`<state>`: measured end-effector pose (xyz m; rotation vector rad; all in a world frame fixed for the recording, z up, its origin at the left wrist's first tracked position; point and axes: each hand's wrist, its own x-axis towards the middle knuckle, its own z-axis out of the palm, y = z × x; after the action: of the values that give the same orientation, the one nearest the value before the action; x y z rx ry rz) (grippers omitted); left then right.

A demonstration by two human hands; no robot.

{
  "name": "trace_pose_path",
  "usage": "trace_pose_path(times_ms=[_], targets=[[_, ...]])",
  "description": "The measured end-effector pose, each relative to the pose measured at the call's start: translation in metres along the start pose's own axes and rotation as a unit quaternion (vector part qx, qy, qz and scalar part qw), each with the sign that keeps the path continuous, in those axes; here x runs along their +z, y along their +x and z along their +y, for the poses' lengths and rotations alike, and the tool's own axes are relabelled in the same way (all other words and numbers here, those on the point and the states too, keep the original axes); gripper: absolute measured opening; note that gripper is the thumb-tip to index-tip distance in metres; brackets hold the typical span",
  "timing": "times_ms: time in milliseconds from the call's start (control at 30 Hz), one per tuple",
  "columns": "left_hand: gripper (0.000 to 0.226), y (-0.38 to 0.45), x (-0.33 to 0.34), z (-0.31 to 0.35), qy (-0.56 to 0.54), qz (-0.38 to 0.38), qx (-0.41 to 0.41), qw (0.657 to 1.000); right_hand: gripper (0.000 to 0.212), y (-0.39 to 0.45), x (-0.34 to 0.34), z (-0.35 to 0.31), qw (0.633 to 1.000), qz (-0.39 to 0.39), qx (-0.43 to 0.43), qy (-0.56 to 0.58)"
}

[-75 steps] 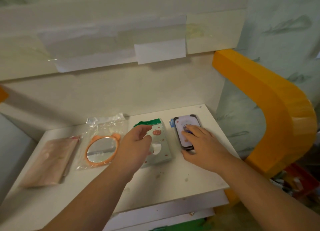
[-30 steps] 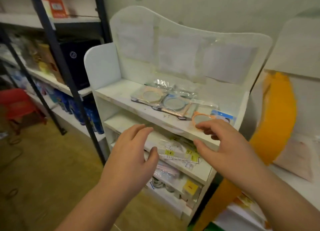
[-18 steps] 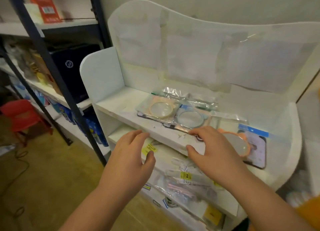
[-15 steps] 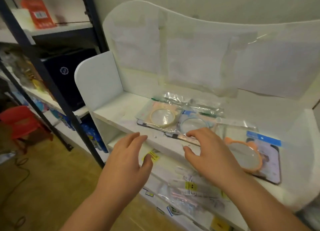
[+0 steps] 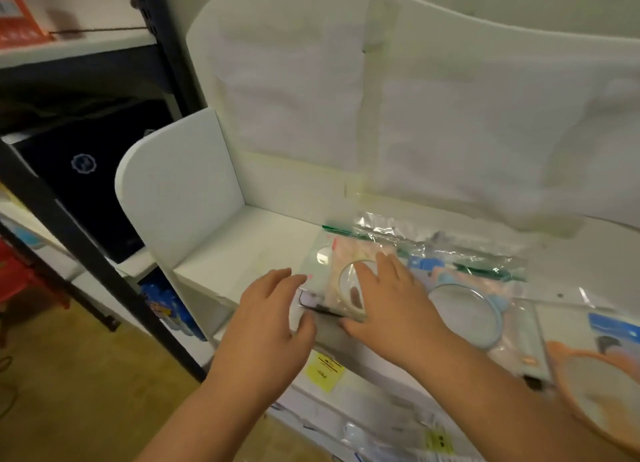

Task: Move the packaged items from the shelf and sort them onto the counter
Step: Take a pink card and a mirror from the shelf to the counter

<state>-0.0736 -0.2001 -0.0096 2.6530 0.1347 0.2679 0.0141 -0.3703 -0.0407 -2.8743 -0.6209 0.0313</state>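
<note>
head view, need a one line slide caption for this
Right hand rests flat on a bagged mirror on the white shelf; the left hand reaches for its near corner.

body: two hands point(image 5: 266, 326) | forearms bare | no sleeves, gloves, rings or watch visible

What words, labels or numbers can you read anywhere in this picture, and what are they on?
Nothing reads clearly.
Yellow sticker below the top shelf: black print, blurred.
Second yellow sticker lower down: too small.
Orange box at upper left: white lettering, blurred.
Black box: round emblem, no legible text.
</note>
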Motion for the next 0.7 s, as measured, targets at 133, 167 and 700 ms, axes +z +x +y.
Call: trace_pose_path(times_ms=[133, 167, 700], targets=[[0.050, 0.040, -0.008, -0.033, -0.008, -0.032, 0.055, 0.998, 0.083, 0.017, 0.021, -0.013, 0.996, -0.041, 0.052, -0.052], [0.051, 0.049, -0.009, -0.039, -0.007, -0.035, 0.067, 0.997, 0.079, 0.017, 0.025, -0.015, 0.996, -0.031, 0.054, -0.067], [0.049, 0.097, -0.005, -0.088, -0.046, -0.102, 0.162, 0.980, 0.061, -0.001, 0.037, -0.043, 0.993, 0.054, 0.068, -0.084]])
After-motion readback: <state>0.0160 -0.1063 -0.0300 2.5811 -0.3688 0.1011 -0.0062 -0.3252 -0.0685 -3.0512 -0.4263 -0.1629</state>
